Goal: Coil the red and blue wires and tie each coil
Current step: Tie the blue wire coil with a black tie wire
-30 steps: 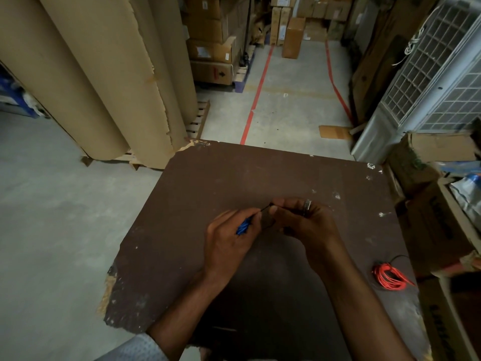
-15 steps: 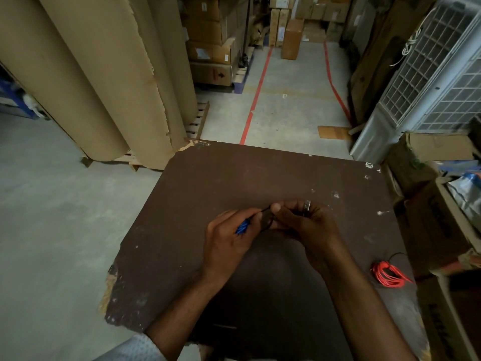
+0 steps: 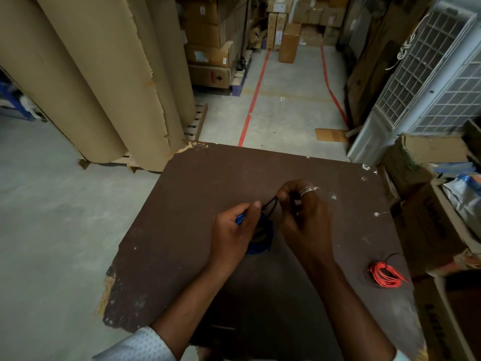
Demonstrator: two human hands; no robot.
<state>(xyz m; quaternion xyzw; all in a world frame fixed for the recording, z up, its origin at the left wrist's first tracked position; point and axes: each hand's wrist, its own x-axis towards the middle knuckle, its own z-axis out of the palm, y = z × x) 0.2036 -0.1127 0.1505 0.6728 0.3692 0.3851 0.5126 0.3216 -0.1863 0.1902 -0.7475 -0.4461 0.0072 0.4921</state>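
Observation:
Over the middle of the dark brown table (image 3: pixel 182 217), my left hand (image 3: pixel 234 235) grips a blue wire coil (image 3: pixel 261 238), which hangs partly hidden under my palm. A thin black tie (image 3: pixel 270 204) runs from the coil's top to my right hand (image 3: pixel 304 214), whose fingertips pinch its end. A silver ring sits on one finger of that hand. The red wire coil (image 3: pixel 385 273) lies bunched on the table near the right edge, with a dark tie loop at its top, apart from both hands.
Tall brown cardboard rolls (image 3: pixel 91 74) stand on a pallet at the far left. Cardboard boxes (image 3: pixel 429 220) crowd the table's right side, and a white grille unit (image 3: pixel 429 82) leans behind them. The table's near left corner is chipped. Red floor tape lines (image 3: pixel 253 100) run ahead.
My hands have drawn slightly apart, stretching the black tie between them. More of the blue coil shows below my left hand. The red coil has not moved.

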